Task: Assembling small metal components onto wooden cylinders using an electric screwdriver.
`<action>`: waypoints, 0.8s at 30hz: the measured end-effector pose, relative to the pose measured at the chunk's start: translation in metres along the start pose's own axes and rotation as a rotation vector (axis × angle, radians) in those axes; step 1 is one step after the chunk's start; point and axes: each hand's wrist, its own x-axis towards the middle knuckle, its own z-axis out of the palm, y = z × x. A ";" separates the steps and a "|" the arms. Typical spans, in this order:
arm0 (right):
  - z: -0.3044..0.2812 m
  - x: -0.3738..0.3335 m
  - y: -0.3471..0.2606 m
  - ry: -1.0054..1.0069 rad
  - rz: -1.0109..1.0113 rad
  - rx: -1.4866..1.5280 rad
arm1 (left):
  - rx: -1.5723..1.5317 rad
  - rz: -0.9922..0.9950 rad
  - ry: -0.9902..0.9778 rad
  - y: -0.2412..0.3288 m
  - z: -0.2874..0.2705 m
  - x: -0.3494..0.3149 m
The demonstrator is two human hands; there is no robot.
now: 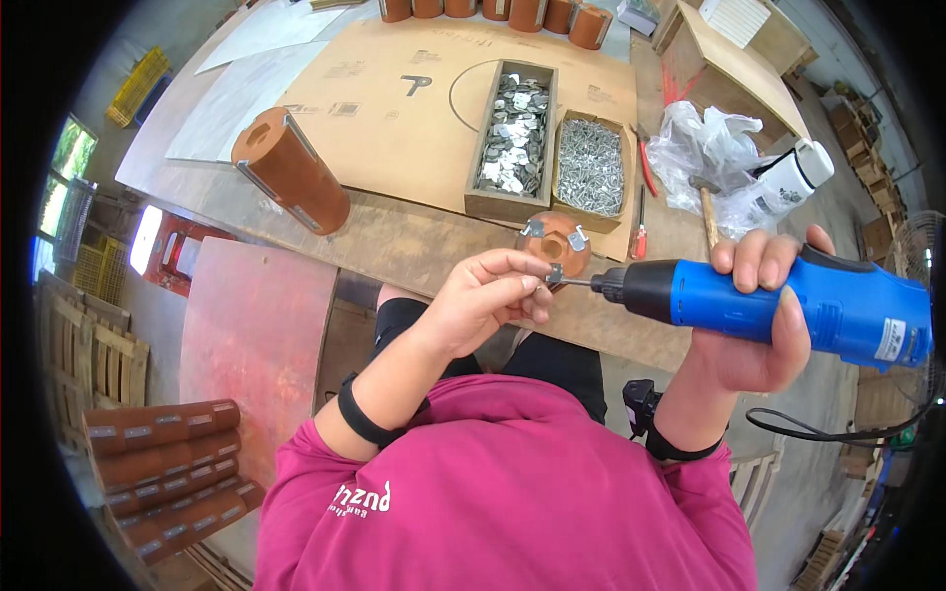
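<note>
My right hand [764, 315] is wrapped round a blue and black electric screwdriver [749, 300], held level with its bit pointing left. The bit's tip meets a small grey metal clip [556, 272] at the near rim of a brown cylinder [572, 258]. My left hand [488, 295] pinches at that clip with thumb and index finger; whether a screw is also between them is too small to tell. More metal clips sit on the cylinder's rim, around a recess in its end. The cylinder stands at the bench's near edge.
Beyond it are a wooden box [474, 192] of metal clips and a carton [562, 202] of screws. Another brown cylinder [296, 172] stands tilted in view at left. On the right lie a red-handled screwdriver [641, 241], a hammer [709, 212], plastic bags [700, 138] and a white bottle [796, 175].
</note>
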 end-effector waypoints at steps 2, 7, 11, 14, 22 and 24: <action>0.008 -0.002 0.000 -0.018 0.000 0.022 | -0.080 0.021 0.000 -0.005 -0.002 -0.003; 0.013 -0.007 0.002 -0.045 0.030 0.030 | -0.154 0.030 0.009 -0.012 -0.003 -0.005; 0.014 -0.008 0.005 -0.107 0.021 -0.007 | -0.194 0.027 0.018 -0.014 -0.003 -0.006; 0.013 -0.009 0.006 -0.100 0.010 -0.024 | -0.192 0.017 0.014 -0.014 -0.002 -0.006; 0.015 -0.009 0.006 -0.127 0.020 -0.056 | -0.218 0.014 -0.006 -0.017 -0.005 -0.004; 0.015 -0.008 0.005 -0.137 0.030 -0.046 | -0.211 0.008 -0.007 -0.017 -0.005 -0.003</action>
